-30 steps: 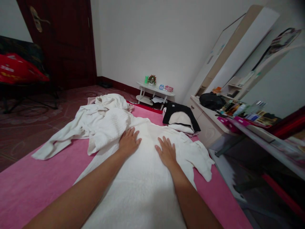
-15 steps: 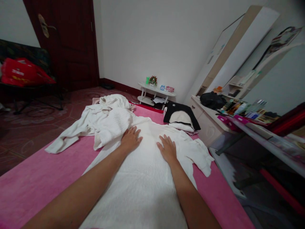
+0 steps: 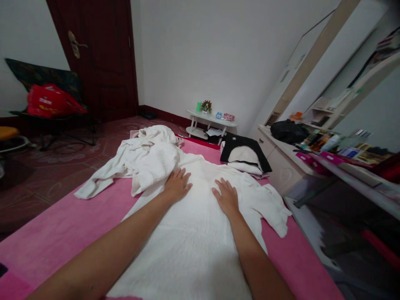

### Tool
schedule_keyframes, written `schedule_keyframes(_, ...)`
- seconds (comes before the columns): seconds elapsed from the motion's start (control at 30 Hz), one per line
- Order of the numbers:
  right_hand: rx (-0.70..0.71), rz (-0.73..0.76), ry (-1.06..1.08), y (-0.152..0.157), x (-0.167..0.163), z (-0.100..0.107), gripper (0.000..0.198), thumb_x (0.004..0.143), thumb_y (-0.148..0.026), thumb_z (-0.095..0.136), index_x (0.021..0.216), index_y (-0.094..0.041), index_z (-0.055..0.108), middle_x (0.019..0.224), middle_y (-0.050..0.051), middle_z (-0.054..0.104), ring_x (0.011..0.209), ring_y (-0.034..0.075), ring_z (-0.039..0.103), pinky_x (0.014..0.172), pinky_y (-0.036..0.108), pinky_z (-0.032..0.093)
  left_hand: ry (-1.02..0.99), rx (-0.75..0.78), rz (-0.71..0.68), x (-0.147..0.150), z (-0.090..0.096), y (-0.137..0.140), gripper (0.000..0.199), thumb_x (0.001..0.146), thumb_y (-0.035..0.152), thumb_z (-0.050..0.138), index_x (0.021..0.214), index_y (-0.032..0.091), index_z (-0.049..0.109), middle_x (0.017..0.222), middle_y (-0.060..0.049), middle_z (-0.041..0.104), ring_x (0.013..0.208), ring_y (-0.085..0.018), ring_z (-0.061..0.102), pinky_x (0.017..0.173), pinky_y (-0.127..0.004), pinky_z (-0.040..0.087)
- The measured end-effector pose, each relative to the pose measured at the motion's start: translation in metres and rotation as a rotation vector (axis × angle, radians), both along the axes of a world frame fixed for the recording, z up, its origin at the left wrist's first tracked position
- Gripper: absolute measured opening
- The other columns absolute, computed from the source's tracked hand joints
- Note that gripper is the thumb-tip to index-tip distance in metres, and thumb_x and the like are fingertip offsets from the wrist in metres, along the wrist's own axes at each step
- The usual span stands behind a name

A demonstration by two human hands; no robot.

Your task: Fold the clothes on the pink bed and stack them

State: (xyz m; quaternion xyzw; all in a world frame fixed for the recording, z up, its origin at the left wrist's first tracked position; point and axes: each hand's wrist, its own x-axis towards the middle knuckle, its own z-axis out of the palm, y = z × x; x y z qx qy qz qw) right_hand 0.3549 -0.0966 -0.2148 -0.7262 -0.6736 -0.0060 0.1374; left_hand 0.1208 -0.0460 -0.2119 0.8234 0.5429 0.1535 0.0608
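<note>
At the centre of the frame, fingers of both hands are laid flat, slightly spread, with nothing gripped. The left hand is set palm down on a white garment, near the edge of a white heap of clothes; the right hand is rested on the same cloth, well apart from it. The garment is laid out from the lower edge to mid-frame, one sleeve being extended towards the right.

Change noted: over the last second the view has been swung leftward, and a yellow stool has been brought in at the left edge. The hands have been kept in place and the cloth is little altered; its spreading, it is judged, is paused or nearly finished.

Surface: a pink cover, on which a folded black-and-white stack is also placed, right of centre.

Room: a red bag is held on a folding chair, upper left, before a dark door. A low white table is stood against the wall. At right, a black bag is kept on a pale cabinet.
</note>
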Motion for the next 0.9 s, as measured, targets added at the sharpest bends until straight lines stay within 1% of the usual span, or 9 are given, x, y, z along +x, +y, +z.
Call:
schedule_keyframes(0.13,0.014,-0.001,0.006,0.000,0.001,0.000,0.047,0.093,-0.048,0.035,0.136,-0.032,0.042,0.150,0.000,0.029,0.138,0.023,0.021,0.109,0.046,0.016,-0.074,-0.116,-0.181,-0.017,0.010,-0.018,0.060,0.084,0.045,0.051,0.136,0.018,0.043,0.150,-0.013,0.028,0.139,-0.031,0.020,0.111,-0.047,0.021)
schedule_keyframes(0.27,0.036,0.009,0.021,0.000,0.002,0.000,0.045,0.092,-0.047,0.037,0.134,-0.031,0.044,0.148,0.001,0.033,0.137,0.023,0.023,0.109,0.047,0.016,-0.368,-0.267,-0.424,-0.046,0.040,-0.038,0.043,0.086,0.040,0.049,0.122,0.019,0.057,0.130,-0.010,0.056,0.114,-0.023,0.056,0.095,-0.035,0.044)
schedule_keyframes(0.33,0.053,0.011,0.022,0.001,0.003,-0.001,0.045,0.092,-0.046,0.038,0.134,-0.031,0.045,0.147,0.002,0.034,0.137,0.023,0.025,0.109,0.047,0.016,-0.540,-0.190,-0.362,-0.065,0.058,-0.039,0.041,0.088,0.037,0.044,0.123,0.020,0.056,0.121,-0.008,0.062,0.101,-0.020,0.062,0.084,-0.032,0.051)
schedule_keyframes(0.4,0.067,0.015,0.024,0.002,0.004,-0.003,0.045,0.092,-0.047,0.039,0.133,-0.031,0.046,0.147,0.002,0.035,0.136,0.023,0.025,0.109,0.047,0.017,-0.635,0.033,-0.219,-0.088,0.072,-0.030,0.043,0.087,0.036,0.046,0.127,0.022,0.052,0.126,-0.008,0.058,0.107,-0.021,0.058,0.083,-0.034,0.052)
schedule_keyframes(0.47,0.073,0.017,0.024,0.003,0.005,-0.005,0.045,0.091,-0.047,0.039,0.133,-0.031,0.046,0.147,0.002,0.035,0.136,0.023,0.026,0.108,0.047,0.017,-0.626,0.258,-0.035,-0.114,0.077,-0.011,0.048,0.083,0.036,0.051,0.130,0.023,0.048,0.134,-0.008,0.051,0.118,-0.024,0.050,0.089,-0.038,0.049)
schedule_keyframes(0.53,0.071,0.014,0.025,0.004,0.006,-0.006,0.045,0.091,-0.047,0.039,0.133,-0.031,0.046,0.147,0.002,0.035,0.136,0.023,0.025,0.108,0.047,0.017,-0.551,0.316,0.165,-0.140,0.071,0.014,0.059,0.077,0.037,0.058,0.132,0.021,0.044,0.136,-0.011,0.047,0.122,-0.028,0.046,0.091,-0.040,0.047)
schedule_keyframes(0.7,0.074,0.016,0.027,0.003,0.006,-0.006,0.045,0.091,-0.047,0.039,0.132,-0.030,0.047,0.147,0.002,0.036,0.136,0.024,0.025,0.108,0.048,0.017,-0.538,-0.085,0.377,-0.182,0.040,0.061,0.092,0.056,0.046,0.075,0.133,0.013,0.040,0.112,-0.014,0.061,0.097,-0.026,0.060,0.075,-0.032,0.051)
schedule_keyframes(0.77,0.077,0.018,0.024,0.003,0.006,-0.005,0.045,0.091,-0.047,0.039,0.132,-0.030,0.047,0.147,0.002,0.036,0.136,0.024,0.026,0.108,0.048,0.018,-0.583,-0.157,0.362,-0.190,0.034,0.068,0.086,0.052,0.049,0.076,0.125,0.012,0.048,0.097,-0.010,0.064,0.081,-0.022,0.062,0.064,-0.027,0.049)
schedule_keyframes(0.9,0.081,0.018,0.020,0.003,0.007,-0.005,0.045,0.091,-0.046,0.039,0.132,-0.030,0.047,0.146,0.003,0.036,0.136,0.024,0.026,0.107,0.047,0.019,-0.559,-0.293,0.219,-0.191,0.036,0.069,0.049,0.054,0.051,0.072,0.086,0.016,0.062,0.063,0.000,0.059,0.052,-0.013,0.051,0.048,-0.022,0.037)
